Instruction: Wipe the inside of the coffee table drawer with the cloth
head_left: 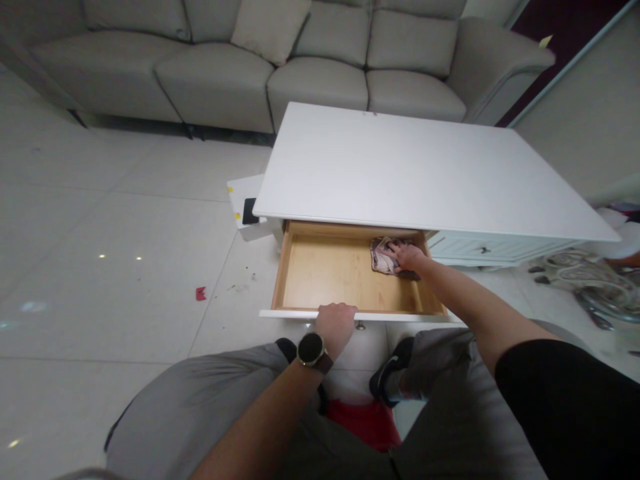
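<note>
A white-fronted drawer with a bare wooden inside (330, 270) is pulled out from the white coffee table (400, 167). My left hand (338, 325), below a dark round wristwatch (311, 349), is closed over the top edge of the drawer front. Inside the drawer, toward its right end, lies a crumpled patterned cloth (381, 261). My right hand (406, 256) is on top of this cloth, its fingers bent around part of it and pressing it to the drawer bottom. The palm side of that hand is hidden.
A grey sofa (320, 83) stands behind the table. Left of the table, a white box (255, 231) carries a black item (249, 211). A red scrap (201, 293) lies on the tiled floor. Below me is something red (365, 423). Fabric items (575, 273) lie at the right.
</note>
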{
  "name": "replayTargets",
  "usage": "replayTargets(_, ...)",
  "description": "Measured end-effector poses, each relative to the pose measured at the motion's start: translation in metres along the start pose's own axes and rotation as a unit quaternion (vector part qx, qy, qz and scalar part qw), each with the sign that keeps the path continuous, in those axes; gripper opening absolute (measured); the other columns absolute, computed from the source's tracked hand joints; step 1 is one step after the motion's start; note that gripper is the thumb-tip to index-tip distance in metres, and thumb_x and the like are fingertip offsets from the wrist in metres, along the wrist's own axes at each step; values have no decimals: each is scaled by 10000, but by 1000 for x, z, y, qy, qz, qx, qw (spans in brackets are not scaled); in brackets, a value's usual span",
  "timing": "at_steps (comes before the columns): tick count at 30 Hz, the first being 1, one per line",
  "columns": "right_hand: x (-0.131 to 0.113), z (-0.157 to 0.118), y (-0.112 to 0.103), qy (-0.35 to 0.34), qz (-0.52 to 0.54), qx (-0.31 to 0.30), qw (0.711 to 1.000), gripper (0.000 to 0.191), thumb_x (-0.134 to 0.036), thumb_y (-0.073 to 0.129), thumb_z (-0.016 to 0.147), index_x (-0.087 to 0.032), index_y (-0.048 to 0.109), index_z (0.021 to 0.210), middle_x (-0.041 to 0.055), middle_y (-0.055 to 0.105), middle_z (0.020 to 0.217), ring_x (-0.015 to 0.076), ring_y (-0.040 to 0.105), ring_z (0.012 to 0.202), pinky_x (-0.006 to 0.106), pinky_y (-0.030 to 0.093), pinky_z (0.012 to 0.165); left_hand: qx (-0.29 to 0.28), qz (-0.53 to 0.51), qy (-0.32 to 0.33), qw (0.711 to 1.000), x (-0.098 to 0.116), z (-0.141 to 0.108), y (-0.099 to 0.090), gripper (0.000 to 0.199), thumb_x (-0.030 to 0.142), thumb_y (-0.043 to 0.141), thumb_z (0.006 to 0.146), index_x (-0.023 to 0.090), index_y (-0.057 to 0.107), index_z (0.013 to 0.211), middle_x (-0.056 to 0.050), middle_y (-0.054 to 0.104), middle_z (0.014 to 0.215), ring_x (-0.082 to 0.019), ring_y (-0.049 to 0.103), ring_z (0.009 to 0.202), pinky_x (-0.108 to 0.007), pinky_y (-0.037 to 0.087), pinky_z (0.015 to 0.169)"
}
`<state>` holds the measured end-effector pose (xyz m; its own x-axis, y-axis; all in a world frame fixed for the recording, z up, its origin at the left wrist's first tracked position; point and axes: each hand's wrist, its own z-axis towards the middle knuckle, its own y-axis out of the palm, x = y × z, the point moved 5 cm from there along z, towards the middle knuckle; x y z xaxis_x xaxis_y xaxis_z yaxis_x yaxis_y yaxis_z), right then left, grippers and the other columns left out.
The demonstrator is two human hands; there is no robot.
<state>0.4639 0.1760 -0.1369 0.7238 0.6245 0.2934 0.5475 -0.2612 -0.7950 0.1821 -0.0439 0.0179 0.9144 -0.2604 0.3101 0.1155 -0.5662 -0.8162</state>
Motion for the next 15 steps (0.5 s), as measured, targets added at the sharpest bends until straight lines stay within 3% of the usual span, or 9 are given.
replayTargets(15,-3,-4,-5,1,0,5,1000,967,-582,684,830,-375,193,1637,154,304,1635,430,372,1393,546,438,1026,-3,1,2,1000,0,1,0,337,174,427,993,212,713,1167,-107,752,1143,-263,699,1094,-377,539,900)
